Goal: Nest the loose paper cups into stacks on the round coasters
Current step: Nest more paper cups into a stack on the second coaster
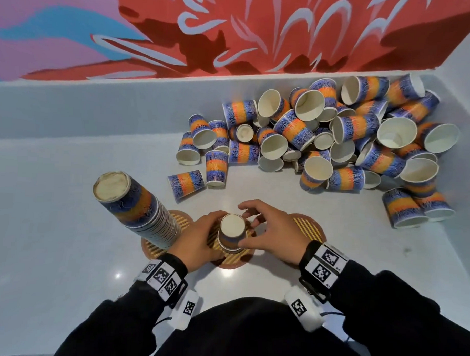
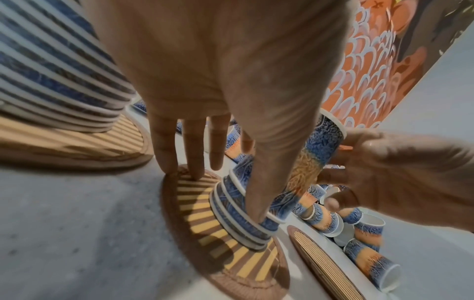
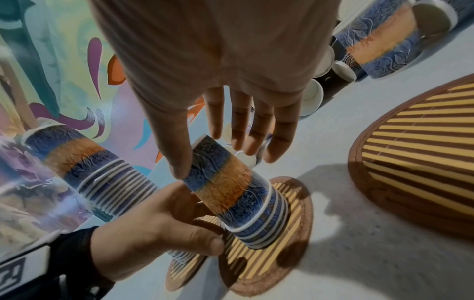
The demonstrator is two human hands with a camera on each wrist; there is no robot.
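A short stack of upside-down blue and orange paper cups (image 1: pixel 230 237) (image 2: pixel 246 229) (image 3: pixel 243 199) stands on the middle striped coaster (image 1: pixel 236 260) (image 2: pixel 205 213) (image 3: pixel 290 233). My left hand (image 1: pixel 199 238) (image 2: pixel 218 158) is at its left, straight fingertips pressing the coaster and thumb lying along the lower rims. My right hand (image 1: pixel 266 232) (image 3: pixel 212 154) hovers on the right with fingers spread and straight behind the top cup; only its thumb touches the cup's side. A tall, leaning stack (image 1: pixel 137 203) (image 3: pixel 97 174) fills the left coaster (image 1: pixel 151 248).
A big pile of loose cups (image 1: pixel 336 138) lies at the back right of the white table, against the side wall. The right coaster (image 1: pixel 306 228) (image 3: pixel 410 152) is bare, partly under my right hand. A painted wall runs along the back.
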